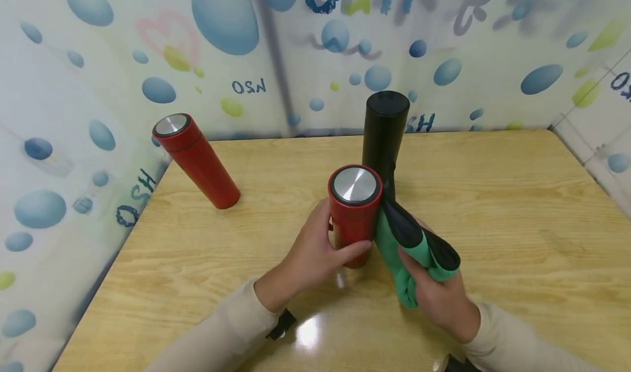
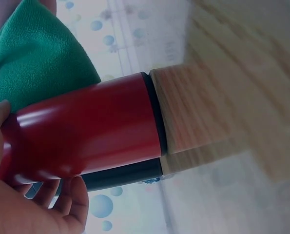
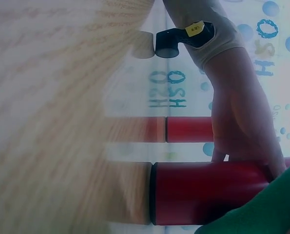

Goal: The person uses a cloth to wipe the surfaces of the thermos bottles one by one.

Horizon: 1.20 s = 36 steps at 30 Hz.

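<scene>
The left hand (image 1: 315,246), fingers curled, grips the upright red vacuum flask (image 1: 352,218) at frame center. The right hand (image 1: 441,301) grips a bunched green cloth (image 1: 393,254) beside it.

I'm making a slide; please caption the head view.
Left hand grips a red flask, right hand a green-and-black cloth beside it; black flask and second red flask stand behind.

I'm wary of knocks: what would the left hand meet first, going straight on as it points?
The left hand would first meet the red bottle it holds; past that, probably the black bottle, though depth is unclear.
</scene>
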### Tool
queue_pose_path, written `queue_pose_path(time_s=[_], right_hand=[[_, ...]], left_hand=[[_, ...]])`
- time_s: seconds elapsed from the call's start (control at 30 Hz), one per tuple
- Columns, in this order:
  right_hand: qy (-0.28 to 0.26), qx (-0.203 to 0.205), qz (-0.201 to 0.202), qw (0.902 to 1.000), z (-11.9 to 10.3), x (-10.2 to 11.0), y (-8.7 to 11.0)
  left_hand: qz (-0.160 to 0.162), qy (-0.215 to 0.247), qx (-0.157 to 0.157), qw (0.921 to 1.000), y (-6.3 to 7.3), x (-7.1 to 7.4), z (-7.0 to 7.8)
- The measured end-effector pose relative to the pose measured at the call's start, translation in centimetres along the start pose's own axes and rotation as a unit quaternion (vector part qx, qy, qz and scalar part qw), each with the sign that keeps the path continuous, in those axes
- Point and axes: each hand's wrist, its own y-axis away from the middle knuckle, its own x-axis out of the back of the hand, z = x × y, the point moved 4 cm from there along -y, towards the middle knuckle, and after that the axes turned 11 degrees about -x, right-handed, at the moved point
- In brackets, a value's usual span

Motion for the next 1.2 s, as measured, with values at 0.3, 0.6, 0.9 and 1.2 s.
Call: queue_pose_path(time_s=[0.3, 0.6, 0.9, 1.2], right_hand=[[0.022, -0.032, -0.001, 0.9992, 0.6, -0.2, 0.0], [0.042, -0.087, 0.022, 0.9951, 1.2, 0.0, 0.0], [0.009, -0.042, 0.002, 0.9991, 0.5, -0.2, 0.0], [0.009, -0.066, -0.021, 0.9976, 0.7, -0.5, 0.0]], left_hand=[[-0.004, 0.012, -0.035, 0.9993, 0.1, -0.1, 0.0], [-0.003, 0.025, -0.073, 0.9971, -0.4, -0.1, 0.1], [0.011, 0.017, -0.031, 0.9993, -0.2, -0.1, 0.0], [-0.009, 0.058, -0.031, 0.9978, 0.2, -0.4, -0.2]])
